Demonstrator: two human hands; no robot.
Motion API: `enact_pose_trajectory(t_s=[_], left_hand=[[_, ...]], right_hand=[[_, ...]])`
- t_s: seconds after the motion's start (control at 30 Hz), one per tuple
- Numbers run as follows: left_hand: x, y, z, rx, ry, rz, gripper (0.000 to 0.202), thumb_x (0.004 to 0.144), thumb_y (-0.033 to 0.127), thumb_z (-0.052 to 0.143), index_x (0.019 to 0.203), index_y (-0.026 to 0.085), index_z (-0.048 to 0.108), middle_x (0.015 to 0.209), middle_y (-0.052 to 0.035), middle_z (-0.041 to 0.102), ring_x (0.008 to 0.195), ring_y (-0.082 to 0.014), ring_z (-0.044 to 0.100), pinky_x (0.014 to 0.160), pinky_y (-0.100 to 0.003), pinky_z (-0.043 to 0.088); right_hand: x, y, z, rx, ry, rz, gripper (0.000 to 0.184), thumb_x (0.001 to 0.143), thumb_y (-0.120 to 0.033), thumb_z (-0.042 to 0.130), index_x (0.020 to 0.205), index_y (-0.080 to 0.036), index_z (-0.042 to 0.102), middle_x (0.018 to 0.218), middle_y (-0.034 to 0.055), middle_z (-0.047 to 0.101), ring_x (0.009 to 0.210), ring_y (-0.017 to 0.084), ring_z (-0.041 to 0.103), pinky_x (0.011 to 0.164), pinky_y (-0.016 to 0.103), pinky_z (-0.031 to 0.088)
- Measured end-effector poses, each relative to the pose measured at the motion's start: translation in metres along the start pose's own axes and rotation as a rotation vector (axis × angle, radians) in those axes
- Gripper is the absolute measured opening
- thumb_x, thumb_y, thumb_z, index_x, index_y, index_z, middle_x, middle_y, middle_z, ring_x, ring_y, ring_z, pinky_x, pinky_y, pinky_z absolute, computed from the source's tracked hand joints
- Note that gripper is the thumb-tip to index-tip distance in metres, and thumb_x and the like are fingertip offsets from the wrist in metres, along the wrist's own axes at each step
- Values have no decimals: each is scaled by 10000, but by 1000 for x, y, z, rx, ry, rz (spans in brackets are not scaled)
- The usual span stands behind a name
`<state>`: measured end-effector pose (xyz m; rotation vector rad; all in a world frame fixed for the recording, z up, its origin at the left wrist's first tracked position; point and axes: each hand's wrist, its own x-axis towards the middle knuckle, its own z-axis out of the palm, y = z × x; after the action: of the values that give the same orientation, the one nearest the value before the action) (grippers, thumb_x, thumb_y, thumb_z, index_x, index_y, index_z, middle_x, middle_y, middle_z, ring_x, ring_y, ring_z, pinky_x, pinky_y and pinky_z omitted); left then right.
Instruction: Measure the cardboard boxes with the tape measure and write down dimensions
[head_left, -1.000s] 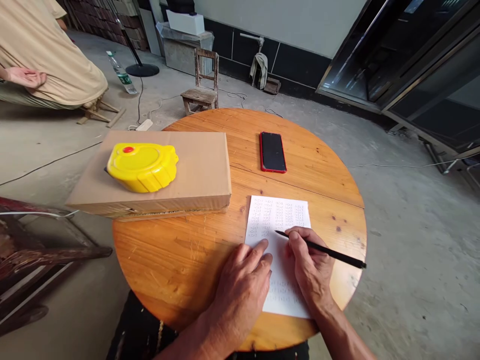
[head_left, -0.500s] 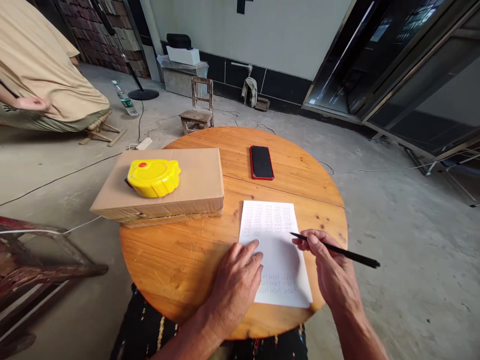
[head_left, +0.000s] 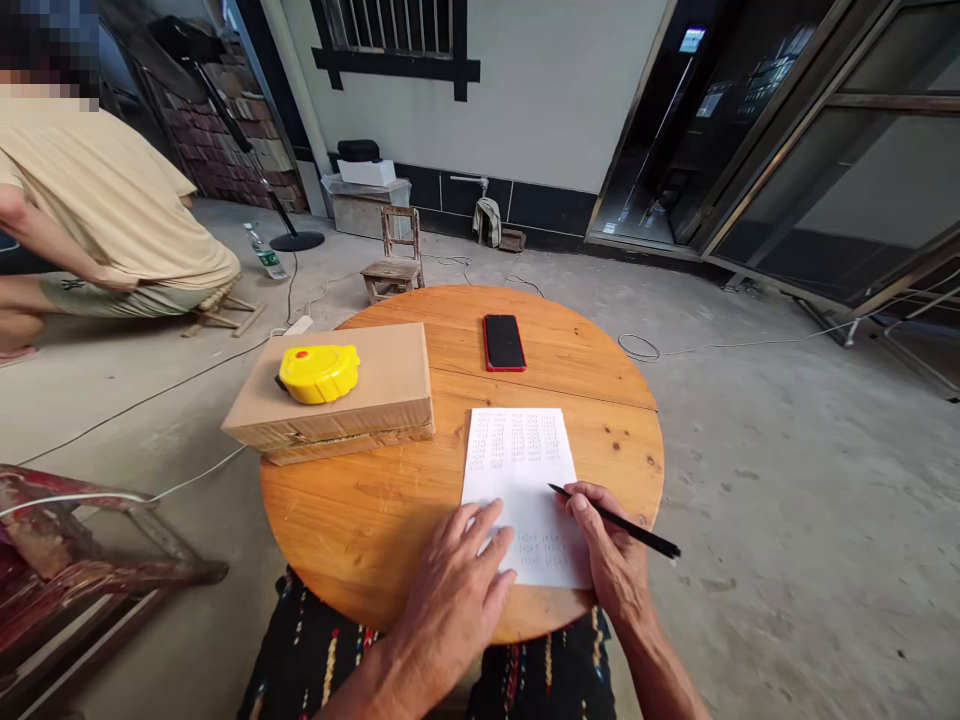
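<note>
A white sheet of paper lies on the round wooden table, with rows of small handwriting at its top and a few more lines near its bottom. My left hand rests flat with fingers spread over the sheet's lower left edge. In my right hand is a black pen, pinched between thumb and fingers, its tip pointing left over the middle right of the paper. Whether the tip touches the sheet I cannot tell.
On the round table stand a cardboard box with a yellow tape measure on top, and a red-cased phone. Behind is a small wooden chair. A person sits on a low stool at left.
The view has tilted up and shifted. My right hand has moved with the pen inward and lower over the paper. My left hand stays on the sheet, slightly lower on it.
</note>
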<state>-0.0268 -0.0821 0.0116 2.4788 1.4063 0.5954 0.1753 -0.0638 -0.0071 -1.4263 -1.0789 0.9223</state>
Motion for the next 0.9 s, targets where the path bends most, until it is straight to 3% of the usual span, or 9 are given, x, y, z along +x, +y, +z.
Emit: enact_pose_trajectory(t_s=[0.17,0.33,0.4,0.47,0.53,0.63,0.77,0.9], left_hand=[[-19,6,9,5,-22,40,437,826,229,640,1259,243,582,1440,-36,528,1317,-305,463,1050,-551,441],[-23,6,18,25,58,51,418,831,222,628,1247,240,596,1415,-43,554,1296,-307,489,1046,-550,438],[-22,6,20,31,91,48,389,834,222,629,1222,237,606,1397,-43,571,1270,-313,513,1019,-560,455],[-20,6,21,38,125,51,364,834,208,629,1197,233,612,1375,-43,590,1245,-313,534,986,-561,477],[-19,6,22,41,148,59,347,832,183,626,1175,235,614,1355,-39,606,1226,-306,548,965,-549,492],[-16,5,22,44,165,64,326,829,127,603,1135,239,620,1320,-30,628,1204,-293,565,953,-529,502],[-6,4,25,31,151,62,348,803,54,588,1099,234,624,1290,-24,643,1198,-286,571,959,-529,502],[13,5,30,42,126,47,375,789,24,615,1105,226,632,1286,-40,643,1206,-293,563,968,-527,496]], right_hand=[[-2,4,-3,-192,-17,-147,242,913,-409,586,1051,-234,682,1032,63,732,965,237,671,873,363,527],[24,-13,-3,-667,-122,-670,376,951,-168,451,1304,-216,569,1278,120,645,1224,274,565,1017,464,443],[41,-22,1,-895,-222,-776,433,931,-92,423,1326,-197,565,1320,144,622,1284,304,511,1014,491,423],[54,-27,4,-1076,-358,-778,471,908,-40,411,1315,-200,587,1327,146,621,1267,311,527,979,482,437],[57,-24,4,-1145,-400,-755,542,864,22,391,1319,-195,589,1325,144,620,1223,293,563,954,454,450],[45,-8,-7,-1099,-291,-704,583,824,45,370,1334,-152,571,1341,162,603,1186,282,590,936,440,466],[13,21,-29,-945,-96,-647,407,917,-81,384,1261,-169,583,1295,149,631,1117,277,628,859,441,512],[-9,40,-34,-777,45,-665,314,959,-134,410,1222,-201,569,1234,126,658,1108,260,630,893,454,506]])
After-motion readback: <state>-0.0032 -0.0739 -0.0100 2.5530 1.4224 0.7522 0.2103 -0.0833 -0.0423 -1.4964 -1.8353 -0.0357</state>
